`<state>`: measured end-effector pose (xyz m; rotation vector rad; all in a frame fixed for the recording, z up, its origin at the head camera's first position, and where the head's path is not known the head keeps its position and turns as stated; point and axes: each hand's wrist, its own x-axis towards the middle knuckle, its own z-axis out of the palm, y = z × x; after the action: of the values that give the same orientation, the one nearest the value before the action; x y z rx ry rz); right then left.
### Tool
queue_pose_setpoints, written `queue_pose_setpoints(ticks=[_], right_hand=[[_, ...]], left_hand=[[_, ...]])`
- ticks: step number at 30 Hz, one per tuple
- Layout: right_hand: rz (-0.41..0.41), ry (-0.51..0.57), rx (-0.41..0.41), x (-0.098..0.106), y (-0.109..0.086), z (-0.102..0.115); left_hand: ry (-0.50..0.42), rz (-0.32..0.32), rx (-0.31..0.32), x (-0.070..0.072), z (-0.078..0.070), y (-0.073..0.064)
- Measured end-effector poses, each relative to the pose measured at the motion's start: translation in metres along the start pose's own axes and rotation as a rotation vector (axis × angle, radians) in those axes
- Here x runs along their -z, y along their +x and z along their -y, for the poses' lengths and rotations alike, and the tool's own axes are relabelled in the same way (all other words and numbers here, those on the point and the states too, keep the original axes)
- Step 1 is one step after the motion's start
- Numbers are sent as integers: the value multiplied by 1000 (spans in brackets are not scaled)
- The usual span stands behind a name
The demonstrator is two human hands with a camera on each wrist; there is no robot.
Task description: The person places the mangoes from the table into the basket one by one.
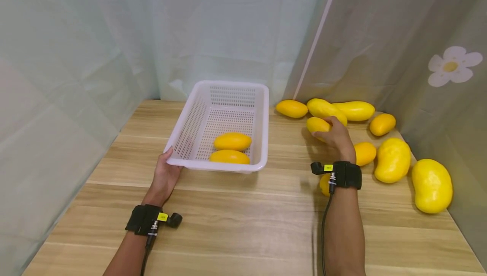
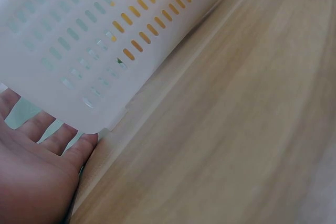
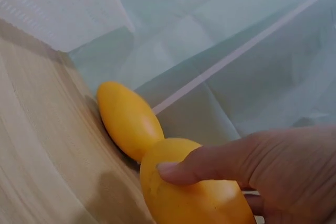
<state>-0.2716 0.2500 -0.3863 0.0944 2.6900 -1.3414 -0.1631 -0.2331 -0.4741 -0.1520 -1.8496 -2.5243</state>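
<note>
A white plastic basket point(image 1: 262, 140) with slotted walls stands on the table, and two yellow mangoes point(image 1: 233, 141) lie inside at its near end. My left hand point(image 1: 166, 177) grips the basket's near left corner, thumb at the rim; in the left wrist view its fingers point(image 2: 60, 139) reach behind the basket's side. To the right, my right hand point(image 1: 336, 136) pinches a yellow mango point(image 1: 317, 126), with the thumb across its top in the right wrist view. Another mango point(image 3: 128, 121) lies just beyond the held one there.
Along the back right lie a mango point(image 1: 291, 109), two longer yellow fruits point(image 1: 354, 110) and a small mango point(image 1: 382, 124). Nearer are a mango point(image 1: 365, 154) beside my right wrist, one partly hidden under it, and two big yellow mangoes point(image 1: 432, 186) by the right curtain.
</note>
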Motion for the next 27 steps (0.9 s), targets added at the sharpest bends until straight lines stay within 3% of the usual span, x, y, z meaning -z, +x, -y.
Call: queue_pose_setpoints(ticks=[4, 13, 18, 23, 27], right_hand=[[-15, 9, 23, 0, 1, 6], [-70, 36, 181, 1, 0, 27], [-55, 56, 183, 1, -6, 32], [-48, 23, 165, 2, -13, 28], [-71, 28, 197, 2, -13, 31]], left_hand=[[5, -1, -2, 1, -2, 0], [19, 5, -14, 2, -9, 2], [-5, -7, -8, 2, -6, -2], [6, 19, 18, 0, -1, -8], [20, 26, -16, 0, -3, -5]])
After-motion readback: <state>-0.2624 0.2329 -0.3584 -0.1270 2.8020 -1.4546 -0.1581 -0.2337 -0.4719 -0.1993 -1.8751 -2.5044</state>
